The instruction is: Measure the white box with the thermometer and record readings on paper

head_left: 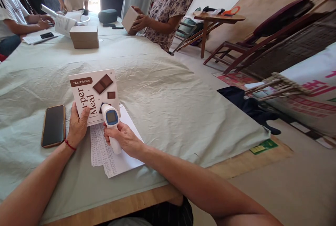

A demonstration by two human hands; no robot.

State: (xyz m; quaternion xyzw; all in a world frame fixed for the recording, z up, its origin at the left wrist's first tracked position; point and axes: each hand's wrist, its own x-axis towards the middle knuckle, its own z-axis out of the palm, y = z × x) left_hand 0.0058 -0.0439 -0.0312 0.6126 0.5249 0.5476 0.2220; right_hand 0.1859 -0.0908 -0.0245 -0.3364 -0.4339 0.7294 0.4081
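Note:
My left hand [78, 122] grips a white and brown NutriMotion box [101, 91] by its lower left corner, thumb on the printed front. The box is tilted up toward me and shows pictures of chocolate pieces. In my right hand [124, 136] is a white infrared thermometer [112, 122], its blue-framed screen facing me and its head close against the box front. Whether the two touch I cannot tell. Below both hands lie printed paper sheets [126, 163]. A dark-screened phone [53, 126] rests left of my left hand.
A closed cardboard box [84, 37] stands farther up the cloth-covered table [162, 114]. Across from me, one person holds another carton [130, 20]; two more people are at the far left. A grey case [107, 15] lies at the back. Chairs [252, 40] stand on the right.

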